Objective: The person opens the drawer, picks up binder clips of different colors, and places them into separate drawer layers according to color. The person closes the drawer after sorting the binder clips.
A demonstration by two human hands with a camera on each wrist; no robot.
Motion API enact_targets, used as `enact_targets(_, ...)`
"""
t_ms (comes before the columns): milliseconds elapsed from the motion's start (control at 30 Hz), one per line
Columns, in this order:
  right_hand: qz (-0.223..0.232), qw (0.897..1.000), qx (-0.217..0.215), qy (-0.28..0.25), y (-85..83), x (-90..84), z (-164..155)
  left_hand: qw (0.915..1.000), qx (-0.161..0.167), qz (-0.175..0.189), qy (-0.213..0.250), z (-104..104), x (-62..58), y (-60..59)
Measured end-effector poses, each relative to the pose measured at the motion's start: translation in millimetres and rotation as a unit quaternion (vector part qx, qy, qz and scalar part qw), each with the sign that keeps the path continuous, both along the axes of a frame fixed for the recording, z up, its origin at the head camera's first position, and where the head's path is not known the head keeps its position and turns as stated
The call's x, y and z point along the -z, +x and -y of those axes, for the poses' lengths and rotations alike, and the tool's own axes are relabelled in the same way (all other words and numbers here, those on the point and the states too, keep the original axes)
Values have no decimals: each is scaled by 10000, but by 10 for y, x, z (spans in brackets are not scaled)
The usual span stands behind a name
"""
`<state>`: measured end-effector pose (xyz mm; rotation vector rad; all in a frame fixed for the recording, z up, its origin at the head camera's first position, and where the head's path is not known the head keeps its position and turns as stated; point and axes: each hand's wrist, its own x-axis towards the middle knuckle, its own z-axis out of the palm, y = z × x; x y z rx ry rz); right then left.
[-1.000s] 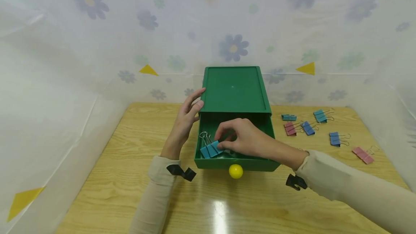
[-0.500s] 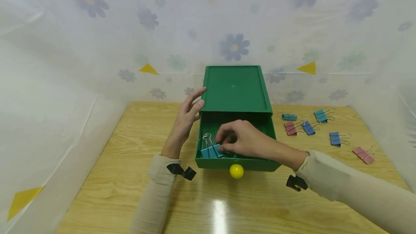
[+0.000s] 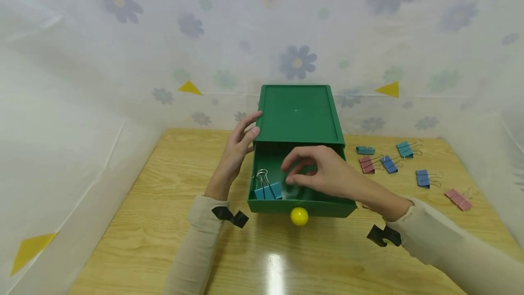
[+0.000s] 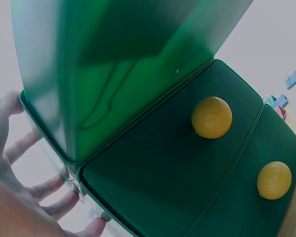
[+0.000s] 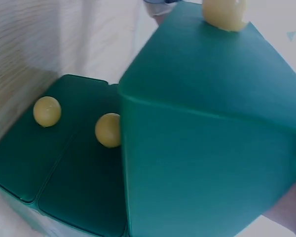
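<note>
In the head view, a green drawer unit (image 3: 299, 113) stands on the table with its top drawer (image 3: 270, 206) pulled out by a yellow knob (image 3: 299, 216). One blue binder clip (image 3: 268, 191) sits in the drawer's front left corner, its wire handles pointing up. My right hand (image 3: 321, 172) hovers over the drawer to the right of this clip, thumb and fingers loosely curved with nothing between them. On the unit's left side rests my left hand (image 3: 235, 151), fingers extended along the wall. The clip's handles show as a shadow through the drawer wall (image 4: 113, 98) in the left wrist view.
Right of the unit lie several binder clips: teal (image 3: 405, 149), red (image 3: 367, 165), blue (image 3: 423, 178) and pink (image 3: 458, 199). Below the pulled-out drawer are two closed drawers with yellow knobs (image 4: 211, 117). A flowered curtain (image 3: 229, 40) hangs behind the table.
My right hand has let go of the blue binder clip and moved up and right. The clip has settled from a tilt to a straighter stance. My left hand stays on the unit.
</note>
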<state>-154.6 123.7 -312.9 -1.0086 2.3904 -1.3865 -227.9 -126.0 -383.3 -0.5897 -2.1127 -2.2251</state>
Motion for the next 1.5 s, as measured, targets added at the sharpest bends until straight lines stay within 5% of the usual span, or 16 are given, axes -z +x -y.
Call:
enact_targets(467, -97, 9941, 431, -990, 131, -131, -366, 9998, -56, -102, -142, -4, 19, -7)
enact_targets(767, -285, 9844, 831, -1525, 275, -34, -629, 9998, -40, -102, -161, 7, 19, 7)
enact_targets(1100, -574, 9714, 1738, -1512, 335, 112, -975, 9998, -48, -139, -103, 2, 27, -6)
enact_targets(1267, -598, 9641, 2088, -1526, 244, 320, -1169, 9998, -61, -144, -101, 3, 16, -13)
enact_targets(1500, -940, 9521, 2784, -851, 52, 498, -1411, 9998, -94, -140, -104, 19, 11, -18)
